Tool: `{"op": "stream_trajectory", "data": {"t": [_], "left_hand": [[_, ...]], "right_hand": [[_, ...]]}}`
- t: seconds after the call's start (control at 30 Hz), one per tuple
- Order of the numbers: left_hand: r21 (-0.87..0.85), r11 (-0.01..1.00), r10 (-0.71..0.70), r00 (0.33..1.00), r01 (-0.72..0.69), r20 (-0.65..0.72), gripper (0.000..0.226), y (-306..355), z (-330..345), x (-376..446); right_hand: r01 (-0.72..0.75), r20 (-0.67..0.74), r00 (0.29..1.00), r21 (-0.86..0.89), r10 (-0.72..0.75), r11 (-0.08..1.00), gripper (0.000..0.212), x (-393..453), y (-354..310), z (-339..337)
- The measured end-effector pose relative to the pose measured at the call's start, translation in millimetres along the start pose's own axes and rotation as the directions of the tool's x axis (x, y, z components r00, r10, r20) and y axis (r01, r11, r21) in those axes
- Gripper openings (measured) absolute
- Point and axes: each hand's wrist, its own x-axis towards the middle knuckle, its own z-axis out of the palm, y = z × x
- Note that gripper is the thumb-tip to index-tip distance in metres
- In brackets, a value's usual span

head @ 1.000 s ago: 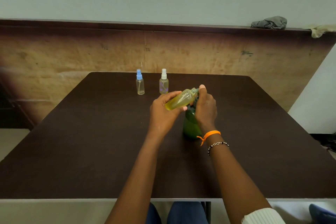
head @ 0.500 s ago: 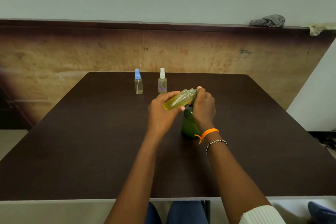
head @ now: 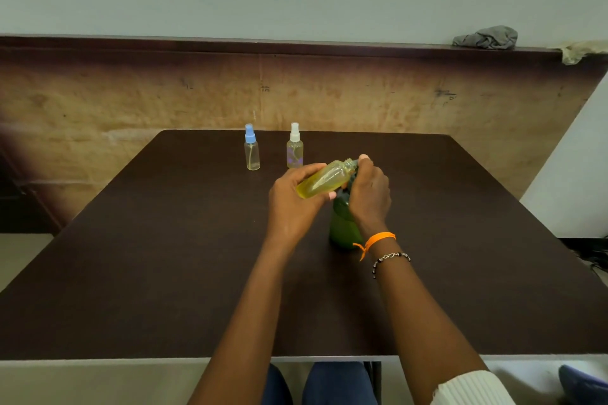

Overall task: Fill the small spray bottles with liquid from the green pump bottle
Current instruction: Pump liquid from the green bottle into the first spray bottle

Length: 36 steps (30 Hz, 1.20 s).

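My left hand [head: 291, 204] grips a small uncapped bottle [head: 325, 178] of yellow liquid, tilted with its open neck pointing up and right. The neck meets the top of the green pump bottle [head: 343, 228], which stands on the dark table [head: 164, 256]. My right hand [head: 370, 192] is curled over the pump head, hiding it, with the fingertips by the small bottle's neck. Two capped spray bottles stand at the far side of the table: a blue-capped one [head: 251, 149] and a white-capped one [head: 294, 149].
The dark table ends at a wood-panelled wall. A grey cloth [head: 485, 38] lies on the ledge above, far right. My knees show below the table's near edge.
Both hands and the two bottles stay almost where they were. Only the camera view has shifted slightly.
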Motion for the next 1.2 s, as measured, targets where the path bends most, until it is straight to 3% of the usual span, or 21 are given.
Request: {"op": "stream_trajectory", "data": {"t": [0.13,0.53,0.7,1.0,1.2], "left_hand": [[-0.005,1.0,-0.014,1.0,0.014,0.009,0.048,-3.1,0.9,0.3],[-0.029,1.0,-0.008,1.0,0.009,0.015,0.046,0.8,-0.6,0.0],[-0.006,1.0,-0.015,1.0,0.015,0.014,0.046,-2.1,-1.0,-0.3],[-0.045,0.999,-0.021,1.0,0.021,0.017,0.045,0.6,-1.4,-0.1],[-0.037,0.999,-0.021,1.0,0.022,0.017,0.046,-3.3,-1.2,0.8]], "right_hand": [[0.025,-0.048,0.999,-0.007,-0.025,1.0,0.048,1.4,3.0,2.7],[-0.027,0.06,0.998,0.019,0.026,0.999,0.056,-0.2,-0.8,-1.9],[0.002,-0.001,1.0,0.019,-0.002,1.0,0.051,0.9,1.9,3.4],[0.003,0.061,0.998,-0.005,-0.002,1.0,0.067,-0.7,3.9,0.5],[-0.012,0.033,0.999,0.006,0.012,1.0,0.053,1.1,1.4,-0.2]]}}
